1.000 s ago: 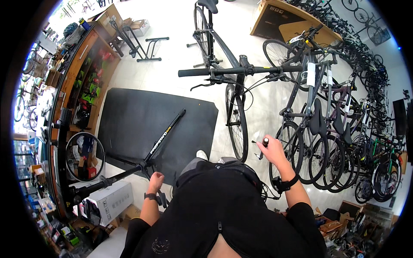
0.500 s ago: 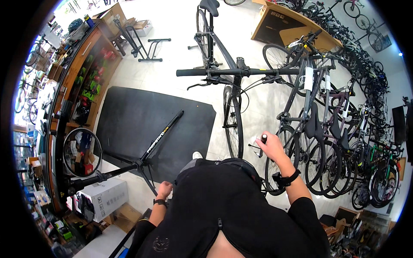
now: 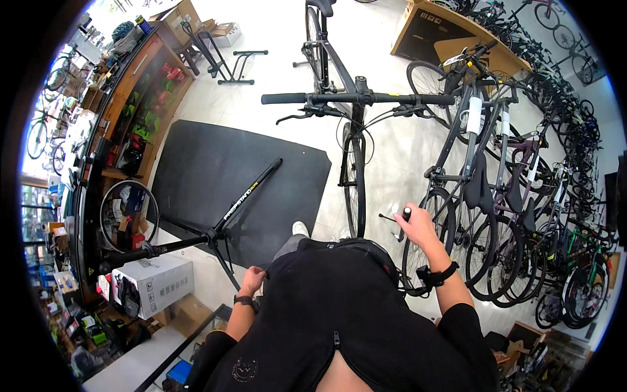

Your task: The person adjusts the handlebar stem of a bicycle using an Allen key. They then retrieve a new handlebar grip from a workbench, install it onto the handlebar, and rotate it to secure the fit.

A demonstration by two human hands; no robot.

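Observation:
My right hand (image 3: 418,228) is closed around a black-handled tool (image 3: 407,213) with a thin dark rod sticking out to the left; its exact kind is not clear. It is held beside the front wheel (image 3: 354,189) of an upright black bicycle, without touching it. The flat handlebar (image 3: 313,98) of that bicycle spans the view ahead of me, with brake levers and cables. Low at my left side, my left hand (image 3: 252,279) has its fingers curled against my dark clothing. Whatever may be in those fingers is hidden.
A black repair stand (image 3: 212,236) stands on a dark mat (image 3: 215,153) at left. Beyond it are a wooden cabinet (image 3: 140,85) and a black floor stand (image 3: 228,75). Parked bicycles (image 3: 480,176) crowd the right. A white carton (image 3: 157,287) sits at lower left.
The view has shifted slightly. My right hand still grips the tool, whose thin rod now shows more plainly to the left. My left hand remains low beside my body.

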